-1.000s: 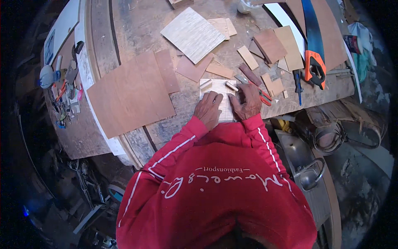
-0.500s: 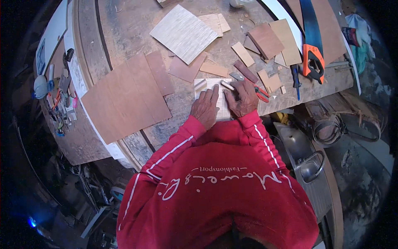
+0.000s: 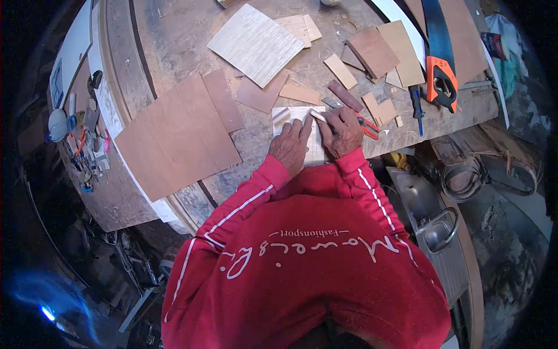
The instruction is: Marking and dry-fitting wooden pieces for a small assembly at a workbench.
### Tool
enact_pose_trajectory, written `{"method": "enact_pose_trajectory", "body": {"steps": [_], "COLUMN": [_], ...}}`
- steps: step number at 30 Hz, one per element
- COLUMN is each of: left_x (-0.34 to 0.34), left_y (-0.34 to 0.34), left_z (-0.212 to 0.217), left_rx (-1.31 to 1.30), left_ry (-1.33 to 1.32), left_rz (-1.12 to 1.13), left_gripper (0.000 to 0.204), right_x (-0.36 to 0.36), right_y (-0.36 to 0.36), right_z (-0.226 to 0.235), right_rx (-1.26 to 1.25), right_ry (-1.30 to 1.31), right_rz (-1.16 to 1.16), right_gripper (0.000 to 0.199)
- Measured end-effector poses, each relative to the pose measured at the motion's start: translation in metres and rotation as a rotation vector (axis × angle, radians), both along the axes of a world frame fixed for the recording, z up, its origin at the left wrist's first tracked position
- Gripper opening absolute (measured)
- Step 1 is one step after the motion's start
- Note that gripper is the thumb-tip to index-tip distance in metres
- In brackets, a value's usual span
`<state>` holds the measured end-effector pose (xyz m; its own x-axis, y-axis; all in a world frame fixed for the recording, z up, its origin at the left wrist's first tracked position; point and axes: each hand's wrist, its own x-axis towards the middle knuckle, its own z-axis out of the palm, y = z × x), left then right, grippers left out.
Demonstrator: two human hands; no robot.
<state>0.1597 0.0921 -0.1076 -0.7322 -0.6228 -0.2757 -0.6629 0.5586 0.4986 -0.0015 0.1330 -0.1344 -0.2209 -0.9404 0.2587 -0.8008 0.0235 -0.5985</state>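
A pale, lined wooden board (image 3: 315, 152) lies at the table's near edge under both my hands. Flat on its left part rests my left hand (image 3: 290, 144), fingers stretched forward, the index tip close to a small wooden block (image 3: 317, 115). My right hand (image 3: 344, 134) is curled at the board's right side, with its fingers closed on that block; the thumb is partly hidden. A second small wooden block (image 3: 282, 115) sits on the board's far left corner, just ahead of my left fingers. Beside my right hand lie red-handled pliers (image 3: 368, 129), partly covered.
Thin brown panels (image 3: 177, 136) cover the left middle of the workbench. A pale square panel (image 3: 256, 45) and several wood offcuts lie beyond my hands. To the right are a blue screwdriver (image 3: 416, 110) and an orange-handled saw (image 3: 442, 84). A metal sink (image 3: 427, 203) stands below the bench.
The small block by my right fingers has turned slightly and sits closer to my left index finger. My left fingers have shifted a little to the right. The view has moved slightly.
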Motion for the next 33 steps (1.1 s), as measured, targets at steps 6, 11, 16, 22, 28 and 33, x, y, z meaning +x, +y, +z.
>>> {"method": "enact_pose_trajectory", "body": {"steps": [6,11,16,22,28,33], "left_x": [-0.002,-0.002,-0.003,-0.003,-0.003,0.001], "left_y": [-0.002,-0.003,-0.002,-0.002,0.000,0.006], "left_z": [0.004,0.005,0.004,0.003,0.004,0.002], "left_rx": [0.096,0.100,0.111,0.100,0.075,0.028], "left_ry": [-0.037,-0.038,-0.022,-0.035,-0.034,0.027], "left_rz": [0.021,0.024,0.043,0.044,0.053,0.065], "left_gripper": [0.076,0.077,0.077,0.077,0.076,0.070], "right_x": [0.002,0.003,0.003,0.004,0.002,-0.006], "right_y": [0.000,-0.002,-0.002,-0.004,0.001,0.023], "right_z": [0.000,0.002,0.003,0.003,0.010,0.018], "right_rx": [0.013,0.018,0.049,0.035,0.041,0.089], "right_ry": [-0.035,-0.056,-0.049,-0.057,-0.051,-0.058], "right_rz": [-0.014,-0.030,-0.034,-0.042,-0.080,-0.132], "right_gripper": [0.015,0.014,0.013,0.015,0.027,0.028]}}
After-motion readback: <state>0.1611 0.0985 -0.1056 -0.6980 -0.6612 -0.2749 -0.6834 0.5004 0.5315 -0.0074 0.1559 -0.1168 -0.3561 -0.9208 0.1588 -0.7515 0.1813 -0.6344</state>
